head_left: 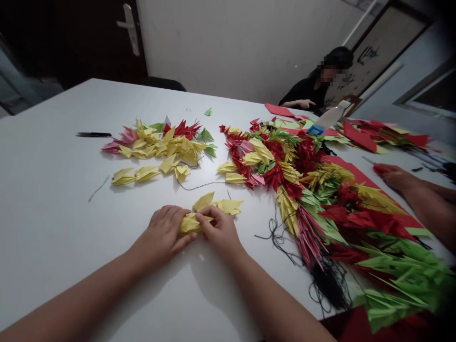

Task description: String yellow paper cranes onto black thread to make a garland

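Note:
In the head view, my left hand rests low over the white table, its fingers curled round one end of a yellow folded-paper piece. My right hand pinches the other end between thumb and fingers. Just beyond them lie more yellow folded pieces, close to my right fingertips. A short row of yellow origami pieces lies farther left, with dark thread near it. Behind that row is a heap of yellow folded papers mixed with red, pink and green ones.
A large pile of strung folded paper covers the right side, with a tangle of black thread. A black knife-like tool lies left. A plastic bottle tilts at back right. Another person's hand works at right; a person sits behind.

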`<state>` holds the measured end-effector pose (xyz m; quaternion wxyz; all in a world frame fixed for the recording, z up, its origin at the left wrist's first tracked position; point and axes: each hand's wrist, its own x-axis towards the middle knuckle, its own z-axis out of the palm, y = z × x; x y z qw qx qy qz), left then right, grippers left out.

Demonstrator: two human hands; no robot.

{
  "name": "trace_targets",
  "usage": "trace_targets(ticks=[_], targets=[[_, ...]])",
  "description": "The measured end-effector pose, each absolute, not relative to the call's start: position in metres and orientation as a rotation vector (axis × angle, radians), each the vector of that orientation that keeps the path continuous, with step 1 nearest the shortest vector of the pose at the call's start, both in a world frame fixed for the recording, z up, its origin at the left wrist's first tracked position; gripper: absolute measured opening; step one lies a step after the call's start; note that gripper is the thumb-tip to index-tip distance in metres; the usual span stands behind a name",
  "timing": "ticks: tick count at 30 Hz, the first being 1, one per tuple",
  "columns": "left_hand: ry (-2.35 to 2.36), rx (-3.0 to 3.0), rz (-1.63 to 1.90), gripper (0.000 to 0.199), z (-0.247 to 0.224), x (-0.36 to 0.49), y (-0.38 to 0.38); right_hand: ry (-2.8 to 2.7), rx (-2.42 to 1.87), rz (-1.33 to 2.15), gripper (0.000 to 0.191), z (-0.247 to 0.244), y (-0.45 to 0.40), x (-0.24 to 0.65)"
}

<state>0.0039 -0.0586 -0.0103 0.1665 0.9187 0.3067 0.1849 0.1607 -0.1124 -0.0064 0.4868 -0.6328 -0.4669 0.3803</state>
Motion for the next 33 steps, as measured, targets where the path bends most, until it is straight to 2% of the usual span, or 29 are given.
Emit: trace_targets(ticks=[3,8,12,14,16,20,26,33], targets=[[0.747,2.695,0.547,0.035,-0.014,0.005,-0.057,-1.271,-1.504,0.952,0.022,-0.004,-0.115,0.158],[0.736,2.626,0.498,0.032,-0.014,0.006,-0.055,-1.341,-1.395,1.057,0.038,0.006,-0.119,0.165],[0.795,2.531,0.472,0.029,-0.01,0.006,-0.055,-1.208,-1.49,0.622,0.031,0.01,-0.114,0.18],[0.808,2.475,0.464,0.028,-0.008,0.006,-0.056,-1.186,-1.59,0.523,0.036,0.009,-0.108,0.185],[0.82,2.439,0.46,0.029,-0.005,0.005,-0.056,-1.238,-1.691,0.559,0.037,0.007,-0.103,0.186],[0.84,2.413,0.445,0.03,0.0,0.005,-0.056,-1.3,-1.722,0.63,0.012,0.004,-0.1,0.186],[0.839,2.394,0.447,0.029,0.0,0.004,-0.054,-0.934,-1.535,0.688,0.022,-0.001,-0.107,0.194],[0.941,2.258,0.475,0.033,0.004,0.003,-0.054,-0.993,-1.52,0.608,0.024,0.004,-0.115,0.185]])
